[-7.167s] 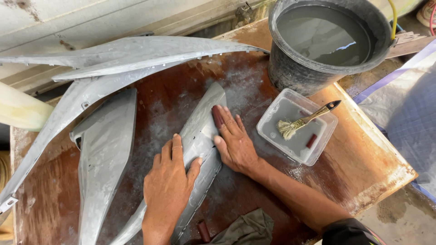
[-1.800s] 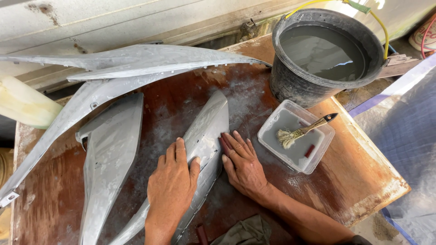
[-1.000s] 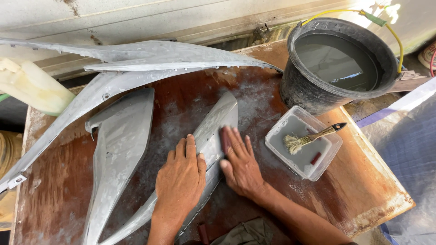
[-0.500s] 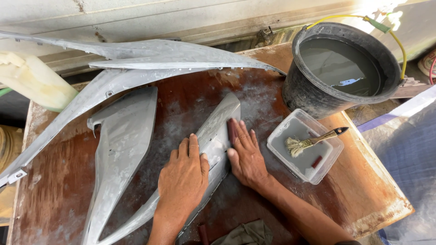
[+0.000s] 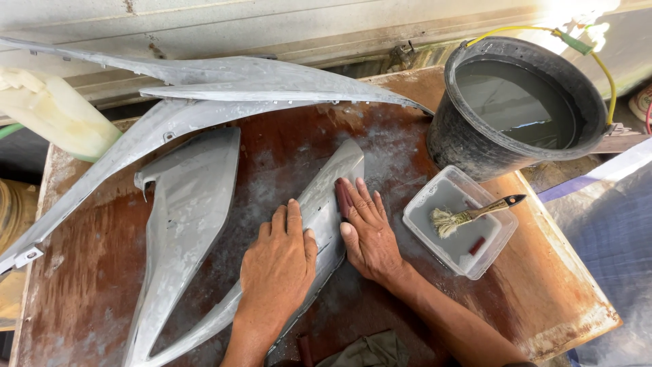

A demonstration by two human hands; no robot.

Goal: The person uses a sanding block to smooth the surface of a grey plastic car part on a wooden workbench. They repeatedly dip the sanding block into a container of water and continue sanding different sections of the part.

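A long grey plastic body panel lies slanted across the wet brown table. My left hand lies flat on its middle, pinning it down. My right hand presses a small dark red sanding piece with flat fingers against the panel's right edge. Grey slurry smears the tabletop around both hands.
Another grey panel lies left of my hands, and two longer ones run along the back. A black bucket of grey water stands at back right. A clear tub holds a brush. A rag lies at the near edge.
My right hand has slid the red piece back and forth along the panel's edge, up and down by a short way. My left hand has stayed on the panel. The view has shifted slightly.
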